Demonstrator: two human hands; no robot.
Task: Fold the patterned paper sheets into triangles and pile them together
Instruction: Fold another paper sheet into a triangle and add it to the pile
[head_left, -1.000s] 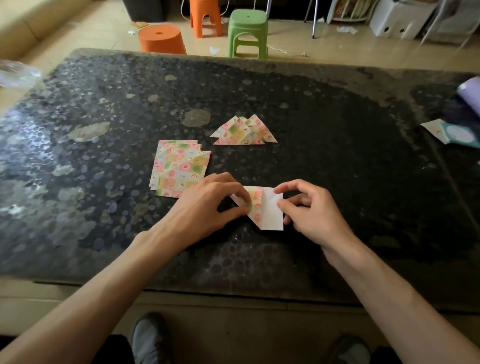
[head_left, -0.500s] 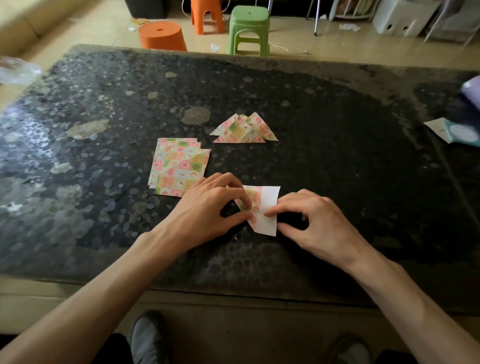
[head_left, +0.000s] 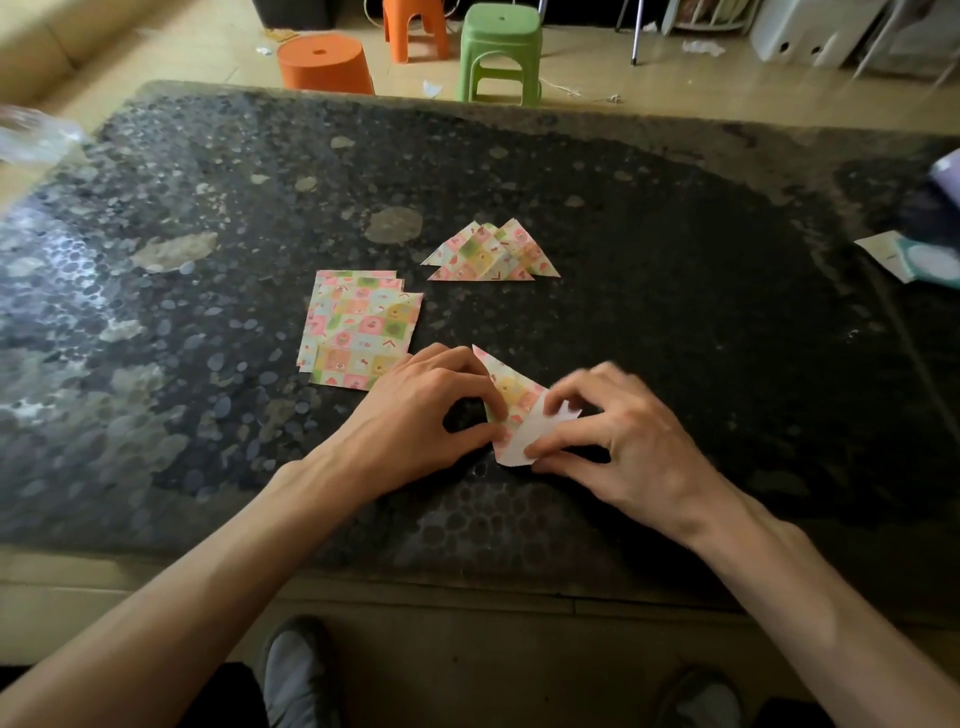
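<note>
My left hand (head_left: 421, 415) and right hand (head_left: 613, 431) pinch a half-folded patterned sheet (head_left: 511, 389) between thumbs and curled fingers, its white underside showing at my right fingertips. Just beyond my left knuckles lies the stack of flat sheets (head_left: 358, 332); farther past both hands, the pile of folded triangles (head_left: 491, 254).

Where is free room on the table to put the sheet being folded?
Bare tabletop lies right of the triangle pile, up to the teal card, and behind the pile. Crowded between the flat sheets, the pile, the left hand and the right hand.
</note>
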